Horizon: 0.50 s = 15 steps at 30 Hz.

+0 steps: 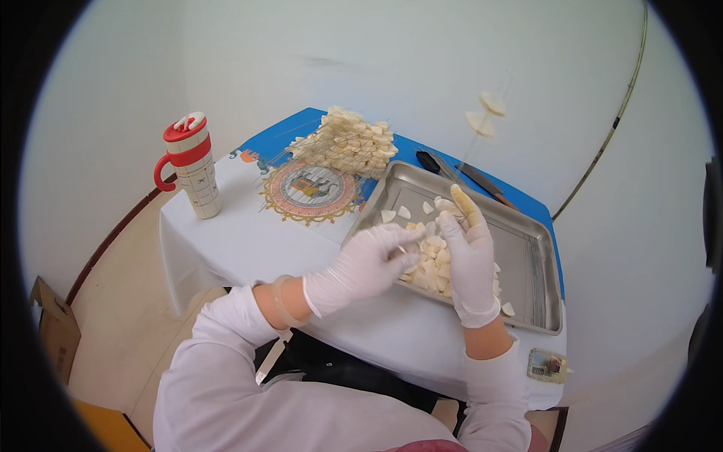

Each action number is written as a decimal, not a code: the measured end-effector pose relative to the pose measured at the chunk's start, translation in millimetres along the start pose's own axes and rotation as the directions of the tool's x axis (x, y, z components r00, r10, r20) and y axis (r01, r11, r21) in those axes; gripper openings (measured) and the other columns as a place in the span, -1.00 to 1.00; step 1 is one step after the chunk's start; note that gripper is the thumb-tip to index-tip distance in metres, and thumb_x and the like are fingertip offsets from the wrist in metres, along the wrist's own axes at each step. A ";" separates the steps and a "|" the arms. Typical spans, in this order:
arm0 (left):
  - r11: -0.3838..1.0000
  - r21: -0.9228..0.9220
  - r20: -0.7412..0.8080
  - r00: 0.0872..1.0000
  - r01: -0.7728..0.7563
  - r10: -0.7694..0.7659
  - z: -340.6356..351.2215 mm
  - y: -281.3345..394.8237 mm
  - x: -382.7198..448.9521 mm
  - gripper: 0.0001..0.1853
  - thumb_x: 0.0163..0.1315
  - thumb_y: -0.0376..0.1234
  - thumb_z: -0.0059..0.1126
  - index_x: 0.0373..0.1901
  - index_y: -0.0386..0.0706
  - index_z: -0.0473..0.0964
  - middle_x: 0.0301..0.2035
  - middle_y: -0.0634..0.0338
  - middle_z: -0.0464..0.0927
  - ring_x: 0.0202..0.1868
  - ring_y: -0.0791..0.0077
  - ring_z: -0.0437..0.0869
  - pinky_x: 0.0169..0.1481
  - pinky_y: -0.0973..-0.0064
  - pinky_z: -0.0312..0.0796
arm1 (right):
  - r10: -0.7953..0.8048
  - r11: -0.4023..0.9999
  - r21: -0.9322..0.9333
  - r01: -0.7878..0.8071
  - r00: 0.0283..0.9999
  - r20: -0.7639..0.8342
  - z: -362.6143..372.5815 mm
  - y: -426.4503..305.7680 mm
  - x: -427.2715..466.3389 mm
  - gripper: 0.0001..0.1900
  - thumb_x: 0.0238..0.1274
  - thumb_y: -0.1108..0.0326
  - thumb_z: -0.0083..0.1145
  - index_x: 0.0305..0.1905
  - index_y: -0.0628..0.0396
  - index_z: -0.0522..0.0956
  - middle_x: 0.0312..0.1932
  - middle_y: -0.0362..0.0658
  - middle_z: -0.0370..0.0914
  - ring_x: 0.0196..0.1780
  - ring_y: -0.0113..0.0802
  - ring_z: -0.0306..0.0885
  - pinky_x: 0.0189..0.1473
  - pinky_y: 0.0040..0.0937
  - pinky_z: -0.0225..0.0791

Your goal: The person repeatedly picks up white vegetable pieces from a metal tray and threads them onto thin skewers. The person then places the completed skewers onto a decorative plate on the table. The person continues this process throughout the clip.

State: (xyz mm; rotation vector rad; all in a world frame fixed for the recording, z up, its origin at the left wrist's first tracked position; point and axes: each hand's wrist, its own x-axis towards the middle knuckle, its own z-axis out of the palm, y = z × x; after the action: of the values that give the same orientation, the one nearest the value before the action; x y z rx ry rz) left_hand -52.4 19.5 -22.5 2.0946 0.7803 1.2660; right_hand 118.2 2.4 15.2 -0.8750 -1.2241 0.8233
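Observation:
My right hand (471, 260), in a white glove with a yellowed fingertip, is raised over a metal tray (511, 226). It grips a thin skewer (467, 152) that points up and away, with two pale wedge-shaped food slices (484, 114) near its far end. More slices (450, 208) are bunched at the fingers. My left hand (364, 263), also gloved, hovers at the tray's near left edge with fingers curled; a pale sliver shows between them, but whether they grip it is unclear. Loose cut slices (432, 268) lie heaped in the tray below both hands.
Behind the tray's left corner rises a stack of skewered slices (350, 141). A knife (486, 183) and a black-handled tool (427, 162) lie beyond the tray. Bare skewers (532, 282) rest in its right side. A red-lidded tumbler (195, 169) stands left; a small printed card (547, 366) lies right.

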 end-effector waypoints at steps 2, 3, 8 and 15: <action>0.996 0.084 -0.157 0.987 -0.006 0.020 -31.3 -11.6 4.6 -0.62 0.32 -0.43 0.30 0.18 -0.14 0.61 -0.32 0.29 0.62 -0.31 0.62 0.61 -0.15 0.57 0.51 | 0.015 0.996 -0.088 -0.012 0.999 0.040 -0.8 -2.4 -7.6 -0.48 0.43 0.45 0.15 0.42 0.26 0.34 0.21 -0.07 0.47 0.15 -0.45 0.50 0.20 -0.48 0.42; 0.983 0.164 -0.227 0.973 0.083 -0.044 -52.3 -13.0 9.6 -0.64 0.33 -0.42 0.30 0.17 -0.13 0.62 -0.31 0.30 0.63 -0.32 0.62 0.60 -0.15 0.59 0.51 | 0.034 0.993 -0.114 -0.032 0.999 0.012 -5.8 -1.1 -9.3 -0.46 0.43 0.45 0.15 0.44 0.25 0.31 0.23 -0.06 0.45 0.16 -0.45 0.49 0.21 -0.48 0.42; 0.717 0.538 -0.676 0.735 0.443 0.052 -169.5 -73.3 13.8 -0.69 0.34 -0.34 0.27 0.09 -0.10 0.68 -0.28 0.18 0.75 -0.29 0.53 0.74 -0.16 0.52 0.54 | 0.051 0.990 -0.125 -0.061 0.995 -0.081 -41.9 8.3 -14.3 -0.46 0.41 0.47 0.13 0.44 0.23 0.31 0.21 -0.08 0.45 0.14 -0.47 0.49 0.18 -0.51 0.41; 0.424 0.535 -0.651 0.676 0.731 -0.345 -232.0 -160.9 7.9 -0.76 0.31 -0.24 0.19 -0.08 -0.06 0.73 -0.15 -0.01 0.73 -0.08 0.10 0.77 0.02 0.23 0.57 | 0.124 0.979 -0.149 -0.141 0.985 -0.120 -48.9 10.6 -18.8 -0.55 0.45 0.41 0.06 0.36 0.25 0.40 0.12 -0.13 0.50 0.06 -0.52 0.48 0.08 -0.53 0.40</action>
State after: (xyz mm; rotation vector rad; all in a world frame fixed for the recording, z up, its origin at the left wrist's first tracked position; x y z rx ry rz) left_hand -289.5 171.7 -42.1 1.7402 2.4041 1.0950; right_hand 162.9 -15.2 -8.2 -1.1265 -1.1537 0.7805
